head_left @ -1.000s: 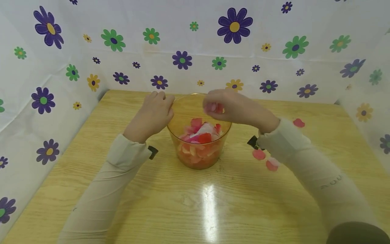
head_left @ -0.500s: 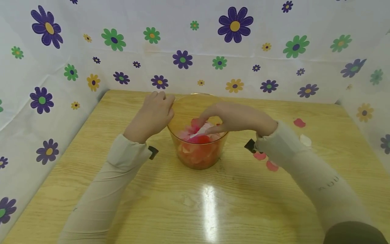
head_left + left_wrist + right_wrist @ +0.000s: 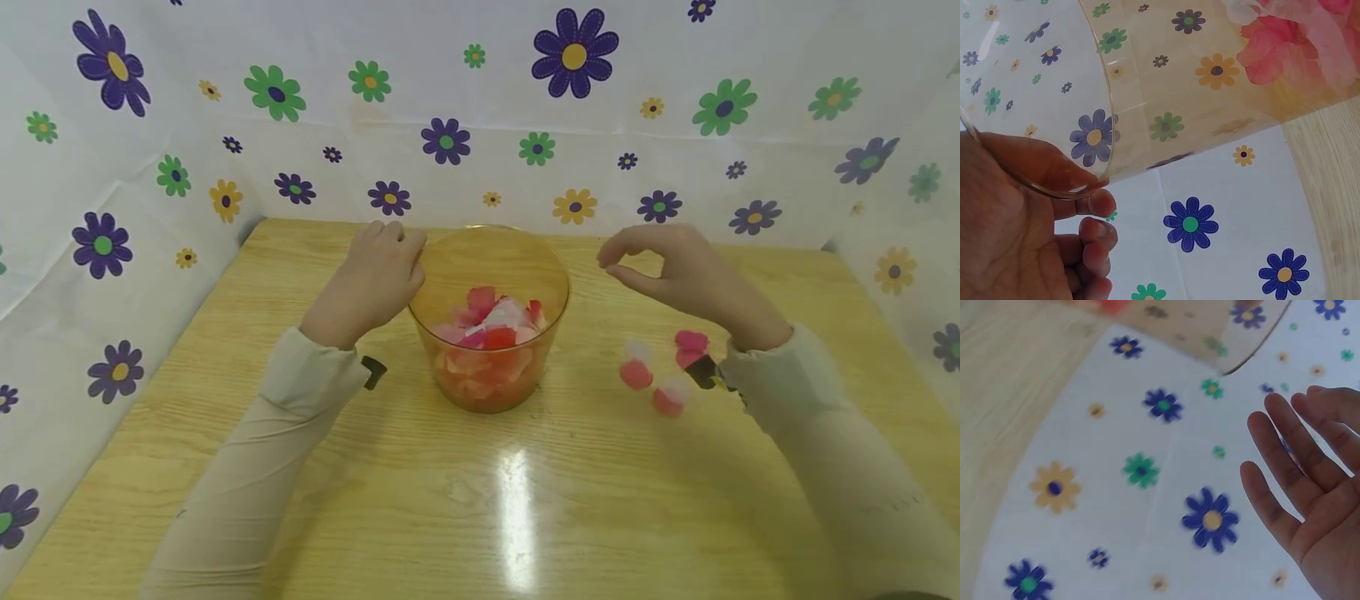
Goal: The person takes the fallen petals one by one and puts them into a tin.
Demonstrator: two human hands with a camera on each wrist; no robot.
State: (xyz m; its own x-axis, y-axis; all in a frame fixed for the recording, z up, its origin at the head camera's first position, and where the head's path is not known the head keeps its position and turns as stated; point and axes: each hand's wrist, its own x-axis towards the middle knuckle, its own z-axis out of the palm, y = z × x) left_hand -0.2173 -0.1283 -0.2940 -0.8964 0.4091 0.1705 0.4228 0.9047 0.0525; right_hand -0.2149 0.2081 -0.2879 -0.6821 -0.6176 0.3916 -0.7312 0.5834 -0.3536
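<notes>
A see-through amber plastic bucket (image 3: 489, 379) stands upright on the table, with a heap of pink, red and white flower petals (image 3: 498, 321) inside. At its left rim, my left hand (image 3: 365, 287) grips the edge; the left wrist view has the thumb and curled fingers (image 3: 1099, 232) pinching the rim. My right hand (image 3: 678, 271) is raised to the right of the bucket, apart from it. Nothing lies in its palm, and its fingers (image 3: 1285, 434) are loosely extended in the right wrist view. Below that hand, several loose petals (image 3: 636, 375) are scattered on the table.
The wooden table (image 3: 420, 500) ends at the back against a white cloth (image 3: 322, 33) printed with flowers, which also rises on both sides. A dark clip-like piece (image 3: 702, 372) sticks out from the right sleeve near the petals.
My right hand first held pink petals over the bucket, then reached down into it, and now has moved out to the right with nothing in it. The left hand keeps its hold on the rim.
</notes>
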